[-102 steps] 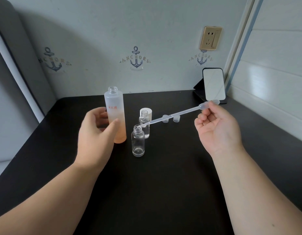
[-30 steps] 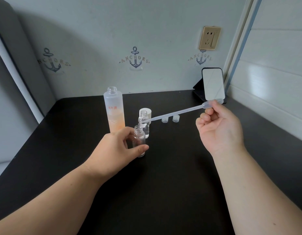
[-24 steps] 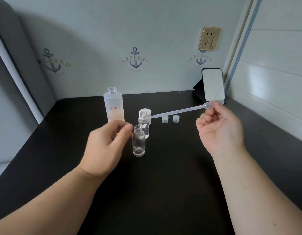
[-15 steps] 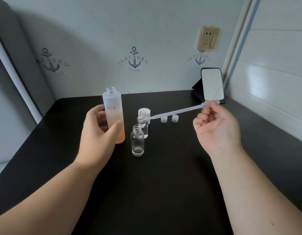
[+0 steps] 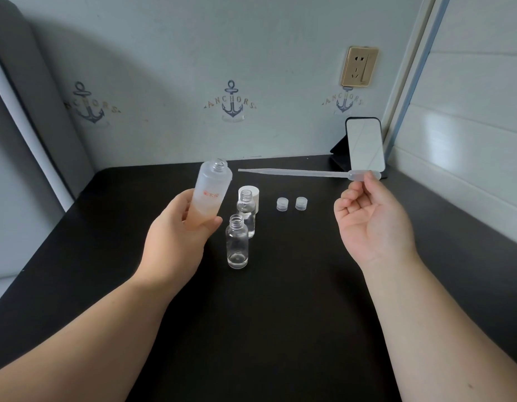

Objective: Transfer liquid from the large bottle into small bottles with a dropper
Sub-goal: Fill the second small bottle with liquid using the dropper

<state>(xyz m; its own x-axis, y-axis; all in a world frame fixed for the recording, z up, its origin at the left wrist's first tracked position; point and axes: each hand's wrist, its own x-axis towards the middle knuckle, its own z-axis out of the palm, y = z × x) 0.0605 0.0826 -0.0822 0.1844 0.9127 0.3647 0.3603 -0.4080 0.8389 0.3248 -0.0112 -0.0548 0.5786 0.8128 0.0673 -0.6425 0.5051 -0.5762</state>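
My left hand point(image 5: 176, 242) grips the large frosted bottle point(image 5: 210, 192) with peach liquid, lifted off the table and tilted to the right, its mouth uncapped. My right hand point(image 5: 373, 224) pinches the bulb of a clear plastic dropper point(image 5: 295, 172), which lies almost level with its tip just right of the large bottle's mouth. Two small clear glass bottles stand open on the black table: the near one point(image 5: 237, 245) and the far one point(image 5: 246, 213) right behind it.
A white cap point(image 5: 252, 194) stands behind the small bottles. Two small clear caps point(image 5: 282, 204) point(image 5: 301, 203) lie to their right. A small mirror on a stand point(image 5: 364, 143) leans in the back right corner. The black table point(image 5: 280, 314) meets walls at back and right.
My left hand went from the near small bottle to the large bottle, then lifted and tilted it. The dropper rose from over the small bottles toward the large bottle's mouth.
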